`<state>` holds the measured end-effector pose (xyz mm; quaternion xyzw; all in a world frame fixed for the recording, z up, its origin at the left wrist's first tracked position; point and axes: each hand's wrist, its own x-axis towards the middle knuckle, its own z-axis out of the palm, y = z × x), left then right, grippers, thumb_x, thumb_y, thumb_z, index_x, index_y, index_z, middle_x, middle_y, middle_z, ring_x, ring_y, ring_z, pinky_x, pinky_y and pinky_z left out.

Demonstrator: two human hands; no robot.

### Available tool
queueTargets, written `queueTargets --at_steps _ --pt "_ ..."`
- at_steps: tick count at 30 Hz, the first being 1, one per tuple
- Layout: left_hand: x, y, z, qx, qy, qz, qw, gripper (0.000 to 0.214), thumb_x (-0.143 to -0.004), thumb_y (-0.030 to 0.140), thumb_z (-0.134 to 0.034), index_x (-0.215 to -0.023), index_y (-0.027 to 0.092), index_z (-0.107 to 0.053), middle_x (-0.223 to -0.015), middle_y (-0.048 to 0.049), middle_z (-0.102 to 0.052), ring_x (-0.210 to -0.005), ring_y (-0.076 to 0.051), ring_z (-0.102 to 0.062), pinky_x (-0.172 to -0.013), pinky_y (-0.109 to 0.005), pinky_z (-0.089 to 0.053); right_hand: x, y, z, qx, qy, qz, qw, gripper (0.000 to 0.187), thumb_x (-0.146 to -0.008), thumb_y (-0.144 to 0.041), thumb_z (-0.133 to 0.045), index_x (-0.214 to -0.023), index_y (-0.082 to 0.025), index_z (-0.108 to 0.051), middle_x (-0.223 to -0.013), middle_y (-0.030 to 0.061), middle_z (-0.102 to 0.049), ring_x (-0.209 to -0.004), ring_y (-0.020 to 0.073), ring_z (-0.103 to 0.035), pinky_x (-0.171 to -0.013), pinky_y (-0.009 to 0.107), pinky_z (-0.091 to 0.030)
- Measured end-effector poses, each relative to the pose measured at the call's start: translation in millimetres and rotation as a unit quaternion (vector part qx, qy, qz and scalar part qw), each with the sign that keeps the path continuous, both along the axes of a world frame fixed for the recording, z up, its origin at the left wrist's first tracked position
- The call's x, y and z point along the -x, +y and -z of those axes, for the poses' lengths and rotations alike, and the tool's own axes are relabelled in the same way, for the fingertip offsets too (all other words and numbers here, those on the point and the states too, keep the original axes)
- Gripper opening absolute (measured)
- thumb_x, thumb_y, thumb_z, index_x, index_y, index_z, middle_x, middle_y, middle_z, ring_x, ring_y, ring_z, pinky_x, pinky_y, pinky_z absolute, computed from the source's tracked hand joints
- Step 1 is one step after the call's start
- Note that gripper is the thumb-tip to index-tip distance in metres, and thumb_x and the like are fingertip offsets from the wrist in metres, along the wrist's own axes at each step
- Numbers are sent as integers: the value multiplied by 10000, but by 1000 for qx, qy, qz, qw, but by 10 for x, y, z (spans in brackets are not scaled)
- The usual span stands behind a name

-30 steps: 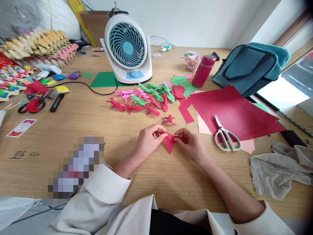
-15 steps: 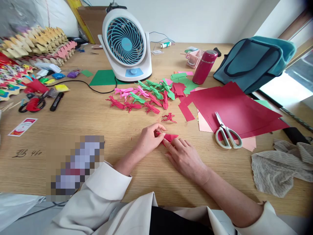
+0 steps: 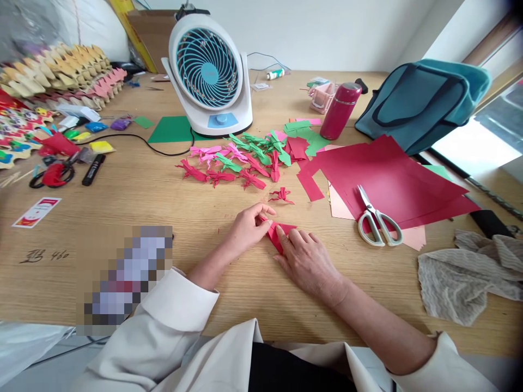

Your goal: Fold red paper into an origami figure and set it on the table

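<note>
A small folded piece of red paper [image 3: 281, 228] lies on the wooden table [image 3: 171, 201] in front of me. My left hand [image 3: 247, 228] pinches its left corner with curled fingers. My right hand [image 3: 304, 258] lies over the paper's right part, fingers pressed down on it, hiding most of it. A finished red folded figure [image 3: 281, 195] sits just beyond the hands. Behind it lies a scatter of several red, pink and green folded figures [image 3: 241, 160].
Red paper sheets [image 3: 392, 179] with white-handled scissors [image 3: 378, 220] lie to the right, a grey cloth [image 3: 466, 277] beyond. A white and blue fan [image 3: 210, 73], a red flask [image 3: 340, 110] and a teal bag [image 3: 420, 103] stand behind. Black-handled scissors [image 3: 53, 175] and a marker [image 3: 93, 169] lie at left.
The red paper was held up between both hands; now it lies on the table, and my right hand has moved left and down to press on it.
</note>
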<state>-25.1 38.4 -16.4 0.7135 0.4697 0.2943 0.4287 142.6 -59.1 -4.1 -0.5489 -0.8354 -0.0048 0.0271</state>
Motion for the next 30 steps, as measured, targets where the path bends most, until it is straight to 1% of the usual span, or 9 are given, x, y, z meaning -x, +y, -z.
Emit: queueTargets --at_steps 6,9,12,14,17,20,23,26,30 --pt "12 6 -20 8 -1 -2 1000 270 -770 144 -561 -1016 175 -668 -707 41 -564 -576 -85 -508 -553 -192 -407 1 -18 -33 19 -2 24 1000 570 -994 -429 -475 -1439 -75 -434 -1123 161 -621 -981 279 -573 -792 395 -430" --pt "11 8 -24 26 -26 -10 999 253 -776 173 -600 -1022 175 -655 -709 39 -569 -577 -86 -526 -546 -190 -439 -2 -23 -43 20 -7 30 999 545 -996 -425 -471 -1424 -89 -445 -1131 167 -627 -981 283 -584 -780 396 -428" --pt "9 2 -51 105 -106 -13 989 278 -815 313 -646 -1051 171 -610 -719 27 -585 -605 -107 -577 -536 -203 -507 -6 -19 -55 28 -13 38 999 530 -994 -426 -474 -1411 -99 -458 -1143 174 -636 -982 290 -595 -770 400 -431" --pt "6 -12 -74 150 -156 -12 976 335 -842 430 -634 -1047 166 -599 -747 6 -609 -659 -127 -620 -549 -220 -548 -8 -15 -66 31 -14 42 999 538 -992 -428 -478 -1410 -90 -461 -1150 178 -640 -988 293 -600 -773 401 -436" --pt "-5 -50 -77 166 -197 -6 966 373 -867 503 -588 -994 153 -611 -859 -42 -667 -779 -157 -675 -634 -259 -592 -8 -11 -79 33 -17 47 998 558 -991 -432 -484 -1409 -63 -463 -1162 188 -640 -1000 296 -603 -781 400 -443" --pt "-16 -114 -36 123 -180 -2 976 252 -887 394 -569 -936 151 -616 -888 -49 -699 -807 -161 -688 -733 -285 -591 -5 -13 -84 34 -19 54 998 562 -986 -437 -496 -1400 -57 -474 -1169 192 -641 -1002 298 -604 -783 397 -450" --pt "-10 -202 -4 20 -88 17 996 150 -892 235 -532 -898 156 -659 -864 -41 -721 -822 -158 -687 -800 -277 -564 -4 -16 -85 28 -17 55 998 550 -982 -431 -507 -1383 -54 -488 -1190 200 -632 -1007 300 -605 -779 398 -456" --pt "9 -292 -4 -42 -13 48 998 243 -917 176 -487 -1022 176 -706 -1015 -58 -758 -961 -179 -704 -891 -298 -553 -14 -10 -92 23 -9 51 998 518 -974 -407 -529 -1354 -56 -512 -1186 200 -629 -1008 299 -605 -789 396 -464" --pt "23 -361 27 -151 17 108 983 358 -931 102 -438 -1165 181 -697 -1238 -79 -708 -1176 -187 -654 -1067 -354 -501 -57 -1 -111 33 11 46 998 380 -962 -357 -562 -1239 -98 -586 -1088 161 -638 -950 276 -616 -810 375 -466"
